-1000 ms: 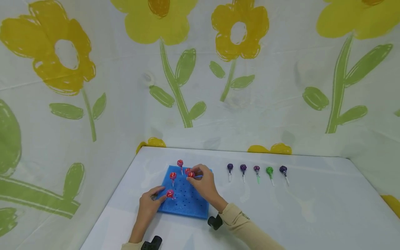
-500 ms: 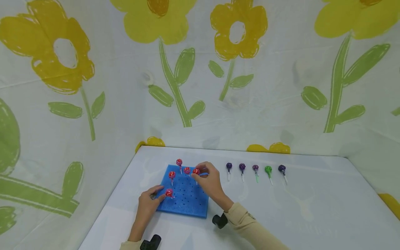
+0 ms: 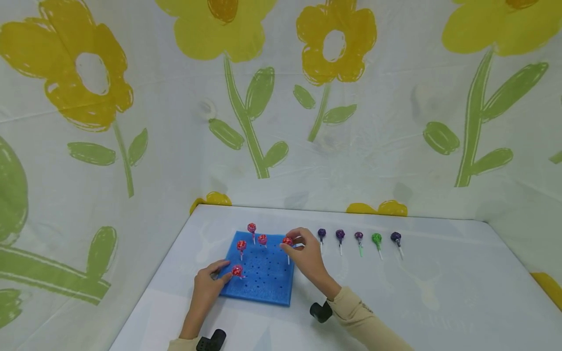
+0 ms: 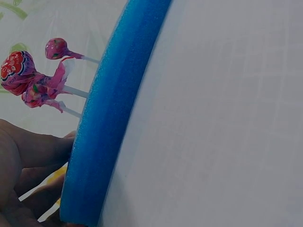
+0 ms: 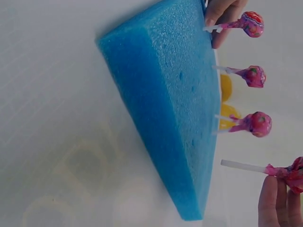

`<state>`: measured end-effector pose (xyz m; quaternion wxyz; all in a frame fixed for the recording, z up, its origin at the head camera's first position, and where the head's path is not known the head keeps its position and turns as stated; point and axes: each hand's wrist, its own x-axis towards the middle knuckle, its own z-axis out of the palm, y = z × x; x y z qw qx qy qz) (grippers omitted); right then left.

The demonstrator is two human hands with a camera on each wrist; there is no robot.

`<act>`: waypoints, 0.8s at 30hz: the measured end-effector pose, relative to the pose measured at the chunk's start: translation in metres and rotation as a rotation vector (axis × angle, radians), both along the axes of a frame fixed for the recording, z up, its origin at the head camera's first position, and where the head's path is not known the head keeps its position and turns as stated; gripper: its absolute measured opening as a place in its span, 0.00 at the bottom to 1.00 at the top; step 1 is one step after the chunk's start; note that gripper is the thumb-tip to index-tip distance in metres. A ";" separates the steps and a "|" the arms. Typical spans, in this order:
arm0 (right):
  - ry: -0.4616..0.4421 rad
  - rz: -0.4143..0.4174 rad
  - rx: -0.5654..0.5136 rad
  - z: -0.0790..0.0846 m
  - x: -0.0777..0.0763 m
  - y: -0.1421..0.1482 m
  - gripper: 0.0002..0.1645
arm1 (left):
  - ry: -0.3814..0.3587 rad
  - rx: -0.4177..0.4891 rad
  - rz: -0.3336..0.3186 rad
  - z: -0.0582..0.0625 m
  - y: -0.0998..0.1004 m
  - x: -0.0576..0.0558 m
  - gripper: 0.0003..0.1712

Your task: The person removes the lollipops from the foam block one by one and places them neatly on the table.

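My right hand (image 3: 307, 251) pinches a red-and-pink wrapped lollipop (image 3: 287, 241) by its head, above the back right corner of a blue foam board (image 3: 268, 280). In the right wrist view the white stick (image 5: 242, 165) points at the board, its end short of the surface. My left hand (image 3: 208, 286) grips the board's left edge, thumb close to a standing lollipop (image 3: 237, 271). Other red-and-pink lollipops stand in the board: one at the left (image 3: 241, 245), one at the back left corner (image 3: 251, 227) and one along the back (image 3: 262, 239).
Right of the board, several lollipops lie in a row on the white table (image 3: 395, 302), among them a purple one (image 3: 340, 234) and a green one (image 3: 376, 238). Small holes dot the board. A flower-printed cloth (image 3: 373, 161) hangs behind the table.
My right hand has carried its lollipop rightward along the board's back, away from the lollipop standing there, to above the back right corner. My left hand has stayed in place.
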<state>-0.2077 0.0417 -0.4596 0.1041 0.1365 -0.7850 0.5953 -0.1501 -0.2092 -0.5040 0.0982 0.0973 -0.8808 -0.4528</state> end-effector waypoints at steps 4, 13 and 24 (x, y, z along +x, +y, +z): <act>0.016 -0.010 0.003 -0.001 -0.001 0.006 0.13 | -0.002 -0.002 0.004 -0.001 0.000 0.000 0.19; -0.006 -0.032 -0.021 -0.003 0.002 0.019 0.13 | 0.003 0.012 0.002 0.000 0.000 0.000 0.19; 0.006 -0.085 0.023 -0.013 0.004 0.034 0.13 | 0.010 0.009 0.007 0.002 0.001 0.001 0.18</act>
